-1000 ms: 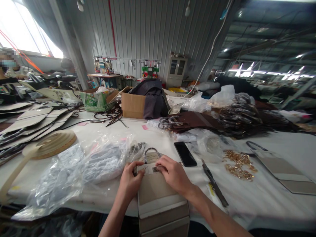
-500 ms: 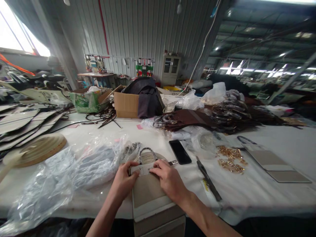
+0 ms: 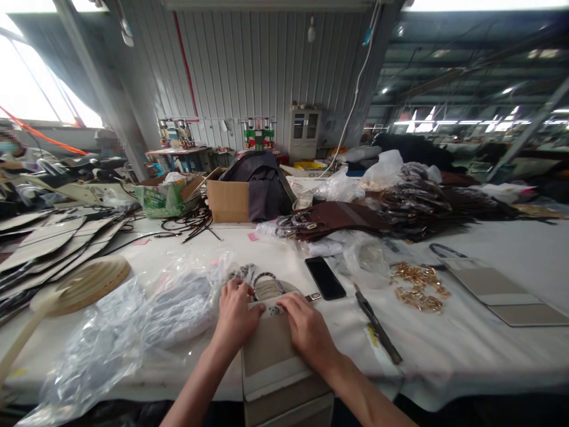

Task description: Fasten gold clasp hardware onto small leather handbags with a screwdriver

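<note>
In front of me a beige bag panel lies on the table and hangs over its front edge. A patterned loop handle stands up at its far end. My left hand is closed on the panel's upper left edge, thumb on top. Across from it my right hand grips the upper right edge near the handle's base, fingertips pressed down. A small light patch with dark marks shows between the thumbs. A small metal-ended tab sticks out beyond my right hand.
A black phone, a dark long-handled tool and gold-coloured hardware lie to the right, before another beige panel. Crumpled clear plastic and a tape roll are left. Behind stand a cardboard box and brown bag pieces.
My left hand has shifted, its fingers now further over the far edge and its thumb nearer the middle. The right hand stays on the panel. The view has tilted up slightly.
</note>
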The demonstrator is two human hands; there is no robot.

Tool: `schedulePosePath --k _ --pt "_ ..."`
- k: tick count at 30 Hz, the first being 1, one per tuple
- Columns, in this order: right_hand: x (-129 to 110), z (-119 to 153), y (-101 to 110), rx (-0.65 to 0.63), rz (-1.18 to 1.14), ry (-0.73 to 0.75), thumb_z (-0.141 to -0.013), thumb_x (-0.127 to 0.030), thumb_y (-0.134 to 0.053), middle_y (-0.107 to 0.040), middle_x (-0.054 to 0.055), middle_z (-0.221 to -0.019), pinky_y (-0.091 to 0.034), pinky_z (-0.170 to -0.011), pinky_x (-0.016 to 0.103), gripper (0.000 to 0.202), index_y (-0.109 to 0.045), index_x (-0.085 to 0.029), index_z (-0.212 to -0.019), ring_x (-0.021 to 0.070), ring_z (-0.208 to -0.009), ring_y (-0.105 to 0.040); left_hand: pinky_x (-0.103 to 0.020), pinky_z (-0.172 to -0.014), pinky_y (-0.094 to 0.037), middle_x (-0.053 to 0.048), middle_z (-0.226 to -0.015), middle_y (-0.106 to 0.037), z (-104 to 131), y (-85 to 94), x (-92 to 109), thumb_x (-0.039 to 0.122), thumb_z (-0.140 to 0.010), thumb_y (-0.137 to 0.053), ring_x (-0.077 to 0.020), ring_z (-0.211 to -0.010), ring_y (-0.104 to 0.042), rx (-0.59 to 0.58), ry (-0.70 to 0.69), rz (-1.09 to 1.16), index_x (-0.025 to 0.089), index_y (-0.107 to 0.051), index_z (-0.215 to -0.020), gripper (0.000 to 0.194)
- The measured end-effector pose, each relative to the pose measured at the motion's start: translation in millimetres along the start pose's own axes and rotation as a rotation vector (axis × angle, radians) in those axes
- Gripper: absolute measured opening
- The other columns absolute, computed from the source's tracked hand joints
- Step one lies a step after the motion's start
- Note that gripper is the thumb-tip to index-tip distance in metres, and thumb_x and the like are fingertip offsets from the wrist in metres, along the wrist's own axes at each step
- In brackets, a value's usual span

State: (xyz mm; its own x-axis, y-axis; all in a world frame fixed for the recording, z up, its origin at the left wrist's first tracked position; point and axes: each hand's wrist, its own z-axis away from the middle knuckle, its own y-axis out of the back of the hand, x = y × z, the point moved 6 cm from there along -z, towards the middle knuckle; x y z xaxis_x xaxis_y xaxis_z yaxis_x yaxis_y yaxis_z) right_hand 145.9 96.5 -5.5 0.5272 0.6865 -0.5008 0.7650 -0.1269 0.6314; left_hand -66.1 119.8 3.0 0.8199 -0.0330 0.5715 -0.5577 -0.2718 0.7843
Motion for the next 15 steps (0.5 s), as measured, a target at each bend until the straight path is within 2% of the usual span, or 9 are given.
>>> schedulePosePath --k 3,5,8,10,12,14,15 --pt "-1.5 1.9 -1.0 0.006 0.043 0.025 -0.105 -0.001 -0.052 -0.076 0.011 -0.122 -0.065 -0.104 0.042 0.039 -0.075 -0.023 -0.126 0.0272 -0.117 -0.072 -0.052 -0.116 -0.048 -0.018 -0.130 -0.065 -4.2 0.8 6.8 0.025 -0.080 -0.084 -0.0398 -0.128 -0.061 -0.013 -0.053 -0.011 0.019 -0.071 -0.108 0.031" --pt "-1.8 2.9 -1.6 0.020 0.070 0.042 -0.103 0.001 -0.053 -0.076 0.011 -0.121 -0.065 -0.102 0.041 0.040 -0.076 -0.023 -0.125 0.0271 -0.116 -0.072 -0.048 -0.107 -0.053 -0.016 -0.122 -0.068 -8.3 -1.0 1.3 0.030 -0.081 -0.083 -0.0368 -0.119 -0.068 -0.074 0.057 0.090 0.017 -0.066 -0.117 0.042" --pt "-2.3 3.5 -2.5 0.023 0.103 0.053 -0.102 0.001 -0.055 -0.076 0.010 -0.119 -0.064 -0.100 0.041 0.039 -0.077 -0.024 -0.123 0.0270 -0.112 -0.072 -0.039 -0.083 -0.055 -0.009 -0.099 -0.073 -13.7 -5.2 -7.2 0.042 -0.077 -0.088 -0.0317 -0.096 -0.073 -0.233 0.276 0.293 0.013 -0.062 -0.126 0.062" --pt "-3.5 3.5 -2.8 0.008 0.116 0.055 -0.105 -0.003 -0.057 -0.075 0.010 -0.119 -0.064 -0.097 0.041 0.034 -0.077 -0.024 -0.122 0.0273 -0.111 -0.071 -0.035 -0.073 -0.051 -0.004 -0.086 -0.072 -18.0 -4.1 -3.6 0.050 -0.072 -0.092 -0.0286 -0.085 -0.071 -0.347 0.290 0.382 0.015 -0.067 -0.116 0.062" --pt "-4.9 3.6 -2.3 -0.004 0.123 0.057 -0.106 -0.005 -0.059 -0.075 0.010 -0.120 -0.064 -0.096 0.041 0.032 -0.079 -0.024 -0.122 0.0277 -0.110 -0.070 -0.033 -0.067 -0.045 -0.001 -0.076 -0.067 -20.9 -1.9 2.6 0.058 -0.069 -0.094 -0.0245 -0.077 -0.066 -0.480 0.250 0.436 0.017 -0.072 -0.094 0.052" --pt "-5.8 3.8 -1.5 -0.008 0.127 0.056 -0.105 -0.005 -0.060 -0.075 0.010 -0.121 -0.063 -0.095 0.041 0.034 -0.080 -0.025 -0.123 0.0277 -0.111 -0.069 -0.031 -0.062 -0.042 -0.001 -0.068 -0.063 -20.9 -0.9 5.1 0.065 -0.066 -0.095 -0.0210 -0.069 -0.062 -0.600 0.249 0.483 0.018 -0.071 -0.076 0.053" --pt "-6.2 3.9 -1.1 -0.007 0.127 0.058 -0.105 -0.004 -0.060 -0.075 0.010 -0.121 -0.063 -0.095 0.040 0.035 -0.080 -0.026 -0.125 0.0275 -0.111 -0.069 -0.031 -0.061 -0.043 -0.001 -0.067 -0.064 -20.2 -1.1 4.6 0.066 -0.063 -0.097 -0.0205 -0.068 -0.062 -0.643 0.271 0.519 0.018 -0.071 -0.073 0.056"
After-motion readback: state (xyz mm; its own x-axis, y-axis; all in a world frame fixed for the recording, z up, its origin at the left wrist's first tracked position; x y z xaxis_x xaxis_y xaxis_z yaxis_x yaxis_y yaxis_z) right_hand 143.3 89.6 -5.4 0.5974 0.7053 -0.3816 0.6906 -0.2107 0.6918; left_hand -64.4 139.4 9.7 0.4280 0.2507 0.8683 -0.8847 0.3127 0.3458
